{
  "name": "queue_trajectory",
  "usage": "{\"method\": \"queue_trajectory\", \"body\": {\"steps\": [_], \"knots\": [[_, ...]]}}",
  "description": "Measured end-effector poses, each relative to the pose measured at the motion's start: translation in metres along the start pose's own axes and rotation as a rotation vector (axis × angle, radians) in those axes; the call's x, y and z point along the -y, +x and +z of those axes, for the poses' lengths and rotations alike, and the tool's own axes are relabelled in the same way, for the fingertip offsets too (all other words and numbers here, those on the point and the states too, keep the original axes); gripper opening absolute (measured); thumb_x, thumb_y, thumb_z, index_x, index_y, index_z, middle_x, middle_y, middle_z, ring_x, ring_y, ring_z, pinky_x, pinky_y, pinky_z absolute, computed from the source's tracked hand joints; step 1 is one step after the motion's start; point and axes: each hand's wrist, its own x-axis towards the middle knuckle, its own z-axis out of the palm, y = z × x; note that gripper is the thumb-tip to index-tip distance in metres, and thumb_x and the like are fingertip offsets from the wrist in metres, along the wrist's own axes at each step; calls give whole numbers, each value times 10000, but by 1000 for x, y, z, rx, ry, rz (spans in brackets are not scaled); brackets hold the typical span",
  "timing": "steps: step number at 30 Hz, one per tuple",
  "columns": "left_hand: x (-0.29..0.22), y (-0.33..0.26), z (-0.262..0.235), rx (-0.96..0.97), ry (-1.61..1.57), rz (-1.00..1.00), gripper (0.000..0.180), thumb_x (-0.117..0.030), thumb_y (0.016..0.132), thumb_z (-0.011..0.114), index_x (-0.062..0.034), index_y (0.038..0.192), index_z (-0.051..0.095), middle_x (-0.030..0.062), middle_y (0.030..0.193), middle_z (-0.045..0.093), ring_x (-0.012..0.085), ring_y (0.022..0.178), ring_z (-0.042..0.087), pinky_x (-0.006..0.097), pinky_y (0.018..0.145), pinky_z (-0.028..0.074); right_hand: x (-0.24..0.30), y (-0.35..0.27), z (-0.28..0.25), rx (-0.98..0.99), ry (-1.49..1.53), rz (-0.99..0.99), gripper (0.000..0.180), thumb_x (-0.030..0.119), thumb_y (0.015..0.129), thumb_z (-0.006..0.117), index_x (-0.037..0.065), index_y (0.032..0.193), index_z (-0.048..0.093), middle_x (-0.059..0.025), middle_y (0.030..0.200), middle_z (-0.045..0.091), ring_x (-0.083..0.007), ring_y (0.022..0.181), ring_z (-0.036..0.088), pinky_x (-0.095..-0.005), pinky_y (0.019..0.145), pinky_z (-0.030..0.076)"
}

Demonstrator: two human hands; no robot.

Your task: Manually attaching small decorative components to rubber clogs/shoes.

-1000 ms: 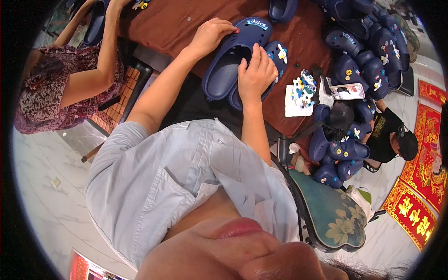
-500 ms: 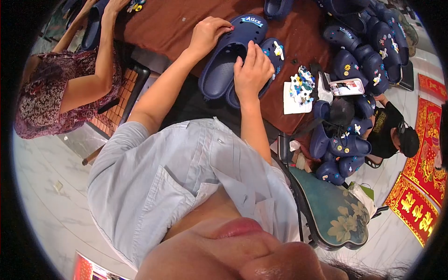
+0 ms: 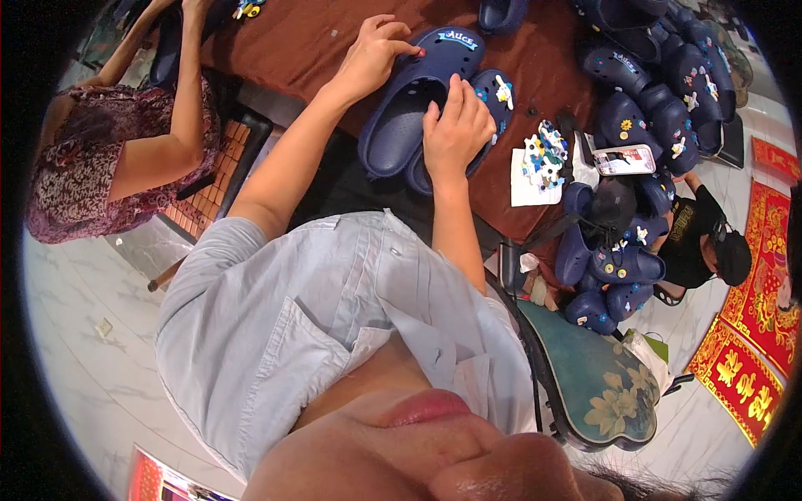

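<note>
A navy foam clog (image 3: 393, 125) lies toe away from me at the table's near edge. It has a light-blue lettered charm near the toe. My left hand (image 3: 373, 60) reaches over its left side, one finger stretched onto the upper, the others loosely bent and apart. A small red spot shows at that fingertip; I cannot tell if it is a nail or a charm. My right hand (image 3: 455, 134) is at the clog's right rim, thumb on the inner side and fingers along the outside. Partly under that hand lies a second navy clog (image 3: 499, 104) with white and blue charms.
Right of the clogs, a white sheet (image 3: 525, 194) bears a heap of charms (image 3: 545, 159). Beyond are a phone (image 3: 625, 159) and piled navy clogs (image 3: 622, 125). A green-blue chair (image 3: 585, 376) stands at my right. People sit at left (image 3: 125, 167) and far right (image 3: 697, 234).
The fingers of my left hand have spread and lifted apart, one staying on the clog. My right hand has barely moved. At left, the other person's hands have shifted slightly.
</note>
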Motion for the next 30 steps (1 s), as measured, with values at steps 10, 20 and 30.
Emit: {"method": "queue_trajectory", "body": {"steps": [10, 20, 30], "knots": [[-7, 12, -2, 128, 64, 96, 375, 74, 768, 578, -119, 1011, 787, 86, 1288, 613, 346, 1329, 442, 425, 1102, 401, 1, -1, 0, -7, -8, 6, 603, 222, 795, 716, 63, 1347, 533, -153, 1279, 573, -312, 1142, 529, -450, 964, 368], [-10, -12, -3, 154, 155, 45, 525, 54, 833, 525, -200, 1262, 688, 115, 1278, 614, 356, 1297, 473, 440, 1083, 418, 1, 3, -1, -22, 24, 6, 623, 206, 763, 726, 67, 1336, 527, -138, 1252, 576, -315, 1126, 533, -462, 964, 372], [-39, -47, -15, -28, -78, -91, 440, 50, 831, 574, -72, 1243, 665, 165, 1172, 624, 348, 1150, 552, 424, 1005, 439, -25, -2, -24, -112, 336, -3, 375, 129, 839, 701, 41, 1197, 628, -134, 1202, 615, -328, 1112, 555, -456, 977, 416]]}}
